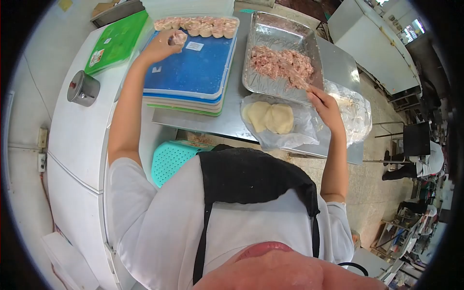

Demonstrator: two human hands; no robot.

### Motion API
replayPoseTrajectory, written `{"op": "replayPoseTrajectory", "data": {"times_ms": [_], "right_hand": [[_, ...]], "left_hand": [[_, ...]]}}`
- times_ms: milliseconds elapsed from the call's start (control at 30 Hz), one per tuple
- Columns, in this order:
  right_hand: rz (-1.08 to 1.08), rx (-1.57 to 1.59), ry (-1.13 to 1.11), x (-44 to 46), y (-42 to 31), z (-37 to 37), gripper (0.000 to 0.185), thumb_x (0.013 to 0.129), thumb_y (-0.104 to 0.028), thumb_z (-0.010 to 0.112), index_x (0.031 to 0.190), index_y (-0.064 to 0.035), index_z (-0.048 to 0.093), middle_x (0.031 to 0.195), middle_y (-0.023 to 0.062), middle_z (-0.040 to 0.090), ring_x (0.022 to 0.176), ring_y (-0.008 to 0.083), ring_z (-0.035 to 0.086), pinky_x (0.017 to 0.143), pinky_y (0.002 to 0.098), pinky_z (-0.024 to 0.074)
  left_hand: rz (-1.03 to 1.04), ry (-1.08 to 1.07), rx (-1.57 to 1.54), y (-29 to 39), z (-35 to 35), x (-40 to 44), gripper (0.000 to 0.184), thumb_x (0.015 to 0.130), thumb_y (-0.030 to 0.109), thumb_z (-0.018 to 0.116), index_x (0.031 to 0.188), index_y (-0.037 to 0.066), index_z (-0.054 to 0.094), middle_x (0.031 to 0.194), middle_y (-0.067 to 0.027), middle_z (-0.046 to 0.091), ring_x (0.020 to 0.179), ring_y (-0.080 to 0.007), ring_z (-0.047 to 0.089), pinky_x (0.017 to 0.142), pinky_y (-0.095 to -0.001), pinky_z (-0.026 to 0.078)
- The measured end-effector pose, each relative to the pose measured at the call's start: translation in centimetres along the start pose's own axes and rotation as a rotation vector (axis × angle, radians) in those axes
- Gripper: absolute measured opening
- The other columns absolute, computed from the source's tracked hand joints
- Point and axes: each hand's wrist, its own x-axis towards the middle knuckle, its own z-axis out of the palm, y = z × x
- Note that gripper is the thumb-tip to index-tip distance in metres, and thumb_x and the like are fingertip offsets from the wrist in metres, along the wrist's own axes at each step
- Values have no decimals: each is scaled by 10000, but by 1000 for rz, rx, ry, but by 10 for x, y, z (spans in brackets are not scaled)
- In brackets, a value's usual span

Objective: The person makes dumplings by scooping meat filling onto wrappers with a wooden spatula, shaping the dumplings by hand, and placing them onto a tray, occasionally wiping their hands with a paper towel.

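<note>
My left hand [163, 46] is closed round a filled dumpling [179, 37] with pinkish meat on top. It is over the left side of a blue tray [193, 70], near rows of similar open-topped dumplings [208, 26] along the tray's far edge. My right hand [326, 105] grips the handle of a spatula [298, 81], its tip at the minced meat filling [280, 64]; meat partly hides its blade. The filling lies in a deep metal pan [282, 88]. Pale round dumpling wrappers [270, 117] rest on clear plastic in front of the pan.
Stacked trays lie under the blue one on a steel table [212, 122]. A green lid [118, 43] and a metal pot [84, 89] stand on the white freezer at left. A plastic bag [355, 113] is at right; a turquoise basket [171, 162] sits below. Other people are far right.
</note>
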Motion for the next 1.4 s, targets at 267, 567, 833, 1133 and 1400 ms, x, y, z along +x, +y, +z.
{"op": "replayPoseTrajectory", "data": {"times_ms": [267,567,833,1133,1400], "right_hand": [[308,158,105,-55,8,-8,320,927,-232,595,1193,-56,620,645,-76,456,513,4,357,453,173,282],[259,-9,60,-57,22,-17,359,942,-292,558,1154,-10,623,767,23,618,675,124,550,612,286,435],[135,-929,-254,25,67,-71,364,887,-341,536,819,-7,664,873,210,658,859,389,628,741,460,495],[-154,-918,-139,107,142,-45,206,805,-190,566,753,-37,693,811,166,675,766,354,656,665,441,526],[-458,-868,-437,63,96,-60,146,753,-116,564,707,-44,683,756,155,676,719,312,677,581,408,537]], "left_hand": [[10,152,124,-32,3,48,749,723,213,721,1365,52,370,1144,-214,609,1033,-352,597,873,-401,472],[-11,149,202,-34,29,77,907,745,184,714,1463,50,177,1189,-247,582,1071,-379,580,922,-402,461],[206,67,459,45,0,48,649,781,222,692,1358,83,428,1217,-174,580,1166,-316,528,957,-382,433],[283,-313,-352,247,166,-33,329,855,118,630,1179,79,592,1090,-72,613,983,-188,585,870,-324,461],[278,-63,-115,242,317,-72,334,762,145,683,1076,49,623,950,-142,595,932,-338,562,840,-410,460]]}}
